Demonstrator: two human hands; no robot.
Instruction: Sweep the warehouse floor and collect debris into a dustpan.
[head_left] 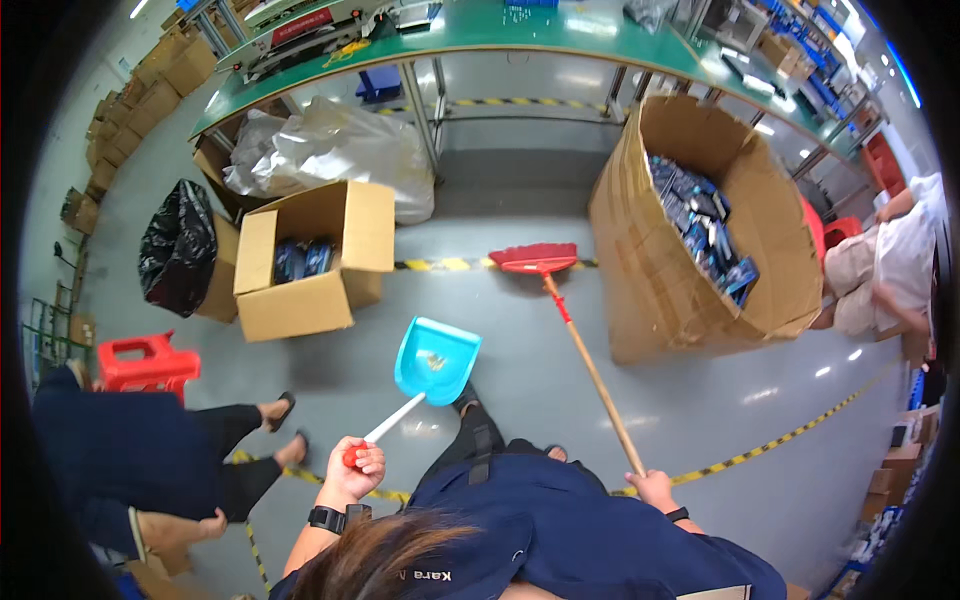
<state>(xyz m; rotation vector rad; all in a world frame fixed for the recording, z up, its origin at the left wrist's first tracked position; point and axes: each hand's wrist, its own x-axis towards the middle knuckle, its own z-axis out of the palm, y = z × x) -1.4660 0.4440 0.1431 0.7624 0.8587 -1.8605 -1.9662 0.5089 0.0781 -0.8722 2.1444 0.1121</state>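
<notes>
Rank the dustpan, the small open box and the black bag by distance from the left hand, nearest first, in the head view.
From the left hand:
1. Dustpan, just ahead, on the handle the hand grips.
2. Small open box, farther ahead, to the left.
3. Black bag, farthest left, beyond the box.

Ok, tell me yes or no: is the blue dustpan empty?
No. The blue dustpan, held by its white handle in the left hand, has a small pile of debris lying in its middle.
</notes>
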